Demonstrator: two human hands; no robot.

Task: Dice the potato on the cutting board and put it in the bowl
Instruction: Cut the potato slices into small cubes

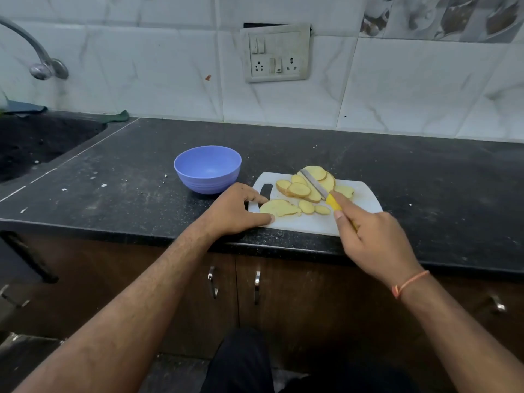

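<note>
The potato slices (304, 187) lie spread over the middle of the white cutting board (363, 204), which sits at the counter's (127, 177) front edge. The right hand (371, 236) grips a yellow-handled knife (317, 188), its blade lying across the far slices, while the left hand (236, 212) rests with fingers straight on the board's left end, touching a near slice. The blue bowl (207, 173) stands just beside the board's far left corner.
</note>
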